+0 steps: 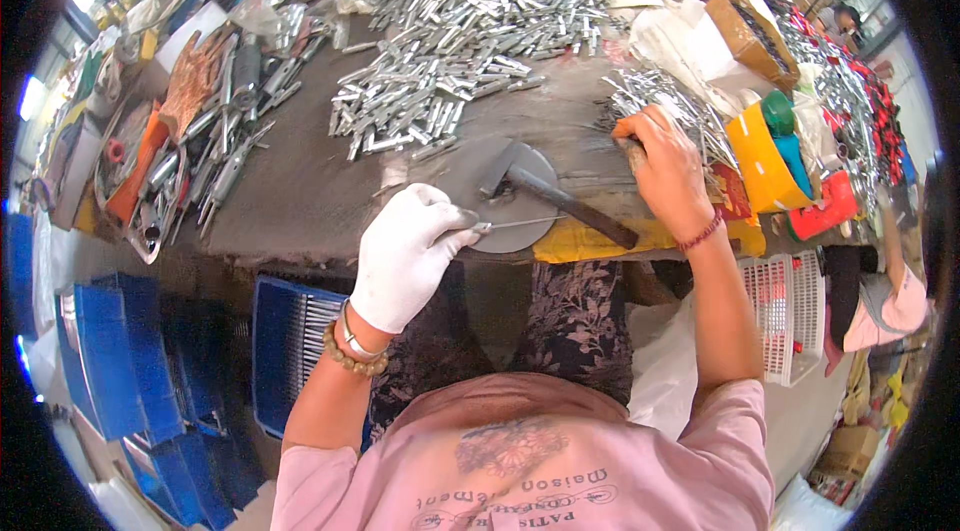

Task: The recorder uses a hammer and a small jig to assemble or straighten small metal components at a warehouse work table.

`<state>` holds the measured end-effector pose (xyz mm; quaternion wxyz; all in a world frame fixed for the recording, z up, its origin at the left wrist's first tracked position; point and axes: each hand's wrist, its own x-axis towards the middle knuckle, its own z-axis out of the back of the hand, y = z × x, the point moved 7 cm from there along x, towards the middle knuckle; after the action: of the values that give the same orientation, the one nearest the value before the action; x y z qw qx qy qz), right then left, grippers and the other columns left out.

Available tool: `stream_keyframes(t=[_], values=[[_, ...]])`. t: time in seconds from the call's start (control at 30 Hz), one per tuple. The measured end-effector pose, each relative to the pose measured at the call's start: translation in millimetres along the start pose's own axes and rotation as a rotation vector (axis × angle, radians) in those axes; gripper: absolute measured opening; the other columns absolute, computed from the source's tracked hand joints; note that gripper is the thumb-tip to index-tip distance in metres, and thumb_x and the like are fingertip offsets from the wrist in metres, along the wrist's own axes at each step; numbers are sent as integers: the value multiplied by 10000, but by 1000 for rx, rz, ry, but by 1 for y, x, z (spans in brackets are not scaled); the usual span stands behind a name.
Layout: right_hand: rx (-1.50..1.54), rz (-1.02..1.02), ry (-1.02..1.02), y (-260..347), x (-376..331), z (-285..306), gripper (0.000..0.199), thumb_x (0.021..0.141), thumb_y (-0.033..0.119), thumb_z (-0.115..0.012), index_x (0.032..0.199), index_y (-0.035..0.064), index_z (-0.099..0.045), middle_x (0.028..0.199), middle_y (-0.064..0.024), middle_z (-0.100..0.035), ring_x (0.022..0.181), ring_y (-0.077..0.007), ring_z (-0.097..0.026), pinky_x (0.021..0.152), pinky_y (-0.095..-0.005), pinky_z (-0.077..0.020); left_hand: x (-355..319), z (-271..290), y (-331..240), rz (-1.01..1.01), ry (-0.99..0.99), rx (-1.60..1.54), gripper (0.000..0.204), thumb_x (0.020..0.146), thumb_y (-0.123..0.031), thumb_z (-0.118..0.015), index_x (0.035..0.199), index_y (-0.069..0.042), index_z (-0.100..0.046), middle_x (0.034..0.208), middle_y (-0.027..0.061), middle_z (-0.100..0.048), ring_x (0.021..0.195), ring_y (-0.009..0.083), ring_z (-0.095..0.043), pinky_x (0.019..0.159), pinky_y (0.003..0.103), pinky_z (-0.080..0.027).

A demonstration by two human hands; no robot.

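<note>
My left hand [408,256], in a white glove, pinches a thin metal rod [525,223] that points right over a round grey plate [541,171]. Across that plate lies a hammer [570,203], its dark handle slanting toward the table's near edge. My bare right hand [668,166] is at the near left side of a heap of thin metal rods [665,91]. Its fingers are curled together, and what they hold, if anything, is hidden. Beyond the plate spreads a large pile of short silver metal tubes [480,21].
Longer metal pieces and an orange-brown glove [190,81] lie at the left. A yellow container [768,159] and a red cup-like object [825,209] stand at the right. Below the table are a blue crate [275,356] and a white basket [785,316]. Other people are at the right.
</note>
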<state>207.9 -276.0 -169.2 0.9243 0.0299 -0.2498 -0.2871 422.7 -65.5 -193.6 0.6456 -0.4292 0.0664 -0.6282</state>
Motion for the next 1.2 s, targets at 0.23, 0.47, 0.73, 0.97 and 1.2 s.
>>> stream_keyframes(t=[0.23, 0.47, 0.73, 0.97, 1.2], values=[[516, 118, -39, 119, -9, -16, 222, 802, -86, -665, 981, 35, -717, 1024, -137, -658, 1017, -368, -659, 902, -453, -545, -2, -1, 0, -37, -11, 90, 181, 812, -95, -867, 977, -92, -793, 948, 78, -691, 915, 286, -684, 823, 383, -557], [439, 167, -23, 137, -14, -37, 233, 823, -63, -665, 1033, 24, -713, 1067, -125, -644, 1067, -359, -644, 955, -457, -516, -2, 1, 0, -40, -19, 95, 202, 789, -122, -875, 950, -84, -758, 949, 86, -686, 925, 312, -680, 825, 397, -559], [402, 169, -23, 142, -14, -36, 220, 835, -63, -665, 1028, 31, -709, 1067, -118, -637, 1064, -355, -643, 949, -460, -519, -3, 0, 0, -59, -14, 132, 201, 793, -140, -870, 935, -78, -742, 963, 94, -687, 938, 323, -678, 828, 408, -559], [208, 228, -19, 150, -22, -34, 281, 850, -5, -682, 1117, 58, -741, 1079, -81, -650, 1076, -322, -653, 940, -448, -519, -4, -1, 1, -51, -25, 105, 194, 798, -144, -869, 936, -82, -748, 960, 89, -686, 934, 319, -677, 823, 404, -559], [17, 114, 9, 111, -20, 3, 568, 809, 19, -759, 1369, 81, -684, 1143, -102, -692, 1074, -336, -660, 963, -465, -517, -3, -1, 1, -35, -17, 99, 177, 825, -142, -863, 968, -84, -775, 938, 80, -674, 909, 310, -677, 816, 405, -556]])
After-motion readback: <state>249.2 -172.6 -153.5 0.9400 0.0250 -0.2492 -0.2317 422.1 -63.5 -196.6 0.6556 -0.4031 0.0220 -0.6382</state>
